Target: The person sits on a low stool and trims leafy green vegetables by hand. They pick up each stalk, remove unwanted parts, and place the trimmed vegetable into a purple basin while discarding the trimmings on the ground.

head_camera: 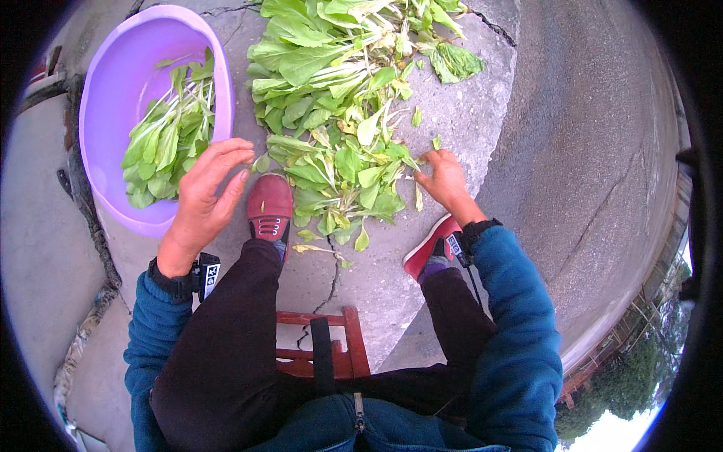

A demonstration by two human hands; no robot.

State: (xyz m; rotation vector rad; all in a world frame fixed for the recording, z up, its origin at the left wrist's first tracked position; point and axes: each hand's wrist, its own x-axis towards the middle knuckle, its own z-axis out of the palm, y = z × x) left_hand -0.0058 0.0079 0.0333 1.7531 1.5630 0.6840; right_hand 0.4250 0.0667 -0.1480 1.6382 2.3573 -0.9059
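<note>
A long pile of leafy greens point(316, 85) with pale stems and some yellowed leaves lies on the concrete between and beyond my shoes. My left hand point(212, 189) is raised by the near right rim of a purple plastic basin point(107, 73), fingers apart, with a small green leaf point(261, 164) just beyond the fingertips. Whether the fingers touch that leaf is unclear. Inside the basin rests a bunch of greens point(169, 135). My right hand point(443, 175) is at the right edge of the pile, thumb and fingertips near a leaf tip; whether they pinch it cannot be told.
Red shoes point(270, 206) stand left and right of the pile's near end. A red wooden stool point(353, 344) is beneath me. Cracks run through the concrete slab point(361, 277), and a darker paved surface point(576, 113) lies to the right. Loose leaves point(361, 238) are scattered near the pile.
</note>
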